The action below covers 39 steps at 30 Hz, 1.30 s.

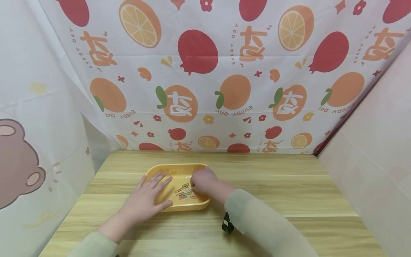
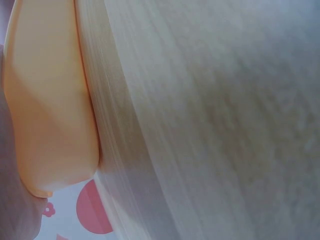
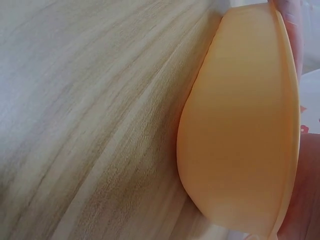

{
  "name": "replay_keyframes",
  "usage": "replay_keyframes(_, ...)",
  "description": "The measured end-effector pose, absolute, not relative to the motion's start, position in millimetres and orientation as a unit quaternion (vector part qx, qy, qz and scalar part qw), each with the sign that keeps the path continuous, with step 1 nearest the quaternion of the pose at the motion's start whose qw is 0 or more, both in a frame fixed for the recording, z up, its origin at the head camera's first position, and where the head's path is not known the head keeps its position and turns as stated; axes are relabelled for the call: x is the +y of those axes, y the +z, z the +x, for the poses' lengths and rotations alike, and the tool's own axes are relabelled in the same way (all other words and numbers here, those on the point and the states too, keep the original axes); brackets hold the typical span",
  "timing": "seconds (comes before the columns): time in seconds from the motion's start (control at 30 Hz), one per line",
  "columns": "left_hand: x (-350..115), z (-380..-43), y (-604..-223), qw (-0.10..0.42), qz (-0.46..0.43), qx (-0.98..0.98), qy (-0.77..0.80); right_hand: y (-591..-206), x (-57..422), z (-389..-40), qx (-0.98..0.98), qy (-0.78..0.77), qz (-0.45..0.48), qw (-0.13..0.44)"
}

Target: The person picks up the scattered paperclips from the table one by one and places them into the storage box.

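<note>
A yellow tray (image 1: 170, 207) holds several small coloured paper clips (image 1: 184, 192) on its floor, right of the middle. My left hand (image 1: 142, 200) lies over the tray's left end with fingers spread, thumb on the front rim and fingertips reaching inside. From the right, my right hand (image 1: 203, 181) reaches over the rim into the tray, fingers curled down beside the clips. Its fingertips are mostly hidden, and I cannot tell whether they pinch a clip. Both wrist views mainly show the tray's outer wall (image 2: 50, 100), with part of the right hand (image 3: 292, 25) behind the rim in the right one.
The tray stands on a wood-grain table (image 1: 273, 200). A fruit-print cloth (image 1: 205, 89) hangs behind the table's back edge, with pale cloths at the left (image 1: 64, 142) and right (image 1: 372, 150). A black object (image 1: 227, 224) sits at the right sleeve's cuff.
</note>
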<state>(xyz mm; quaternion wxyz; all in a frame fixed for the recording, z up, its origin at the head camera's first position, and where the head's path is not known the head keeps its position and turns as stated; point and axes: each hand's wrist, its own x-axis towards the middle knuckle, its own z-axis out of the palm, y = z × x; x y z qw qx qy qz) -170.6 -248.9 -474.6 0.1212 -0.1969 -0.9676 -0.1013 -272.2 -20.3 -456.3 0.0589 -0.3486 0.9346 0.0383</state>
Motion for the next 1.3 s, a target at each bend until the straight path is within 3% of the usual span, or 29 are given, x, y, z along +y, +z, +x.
replay_keyframes(0.5, -248.0, -170.5, -474.8, 0.127, -0.2, -0.966, -0.105, -450.4, -5.5, -273.1, 0.929, -0.021, -0.37, 0.015)
replay_keyframes(0.77, -246.8, -172.2, -470.5, 0.11, -0.195, -0.969, -0.101, -447.5, 9.9, -270.4, 0.924, -0.097, -0.369, -0.038)
replay_keyframes(1.3, -247.8, -176.3, -471.8, 0.116, -0.203, -0.967, -0.103, -453.1, 63.1, -262.1, 0.923, -0.238, -0.291, -0.08)
